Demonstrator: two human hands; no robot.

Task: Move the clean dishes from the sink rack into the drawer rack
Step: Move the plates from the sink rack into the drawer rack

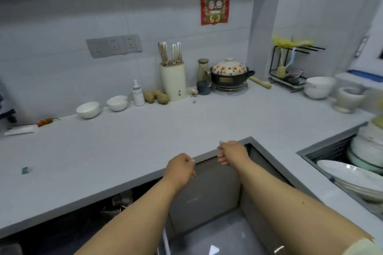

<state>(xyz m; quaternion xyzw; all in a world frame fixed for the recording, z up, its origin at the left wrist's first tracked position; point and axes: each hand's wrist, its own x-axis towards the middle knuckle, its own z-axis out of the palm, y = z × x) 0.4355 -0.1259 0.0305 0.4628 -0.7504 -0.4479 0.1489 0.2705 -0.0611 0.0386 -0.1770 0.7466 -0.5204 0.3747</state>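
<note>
Clean white plates (352,174) and stacked bowls (367,147) stand in the sink rack (329,151) at the right edge. A grey drawer front (207,190) sits under the counter's inner corner, with a dark gap behind it. My left hand (181,168) and my right hand (230,152) are side by side on its top edge, with the fingers curled over it. A wire rack (118,203) shows in the dark space under the counter to the left.
The grey counter (124,145) wraps around me in an L. Along the back wall stand two white bowls (88,109), potatoes, a knife block (173,80), a lidded pot (229,74) and a utensil stand (288,68). A mortar (348,97) and a white bowl sit at the right.
</note>
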